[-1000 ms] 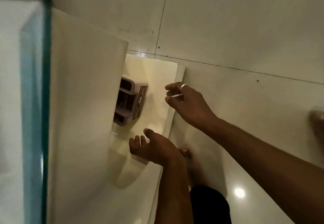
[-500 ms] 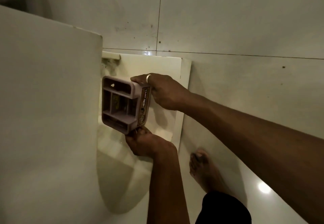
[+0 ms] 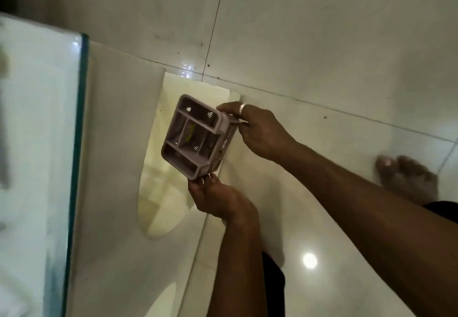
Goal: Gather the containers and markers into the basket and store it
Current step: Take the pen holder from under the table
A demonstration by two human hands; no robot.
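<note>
Basket (image 3: 195,138), a compartmented grey organiser, hangs above the lower shelf (image 3: 173,207) beneath the glass-topped counter (image 3: 37,143). Right hand (image 3: 257,128) clamps its far edge, left hand (image 3: 218,197) its near corner. Gathering appears complete; placement remains.

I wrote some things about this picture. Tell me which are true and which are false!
1. Both hands hold the basket. True: the left hand grips its near corner, the right hand its far side.
2. The basket is bright red. False: it is a dull mauve-grey.
3. The basket has dividers inside. True.
4. The right hand wears a ring. True.
5. The floor is carpeted. False: it is glossy pale tile.
6. The person wears shoes. False: a bare foot shows.
</note>
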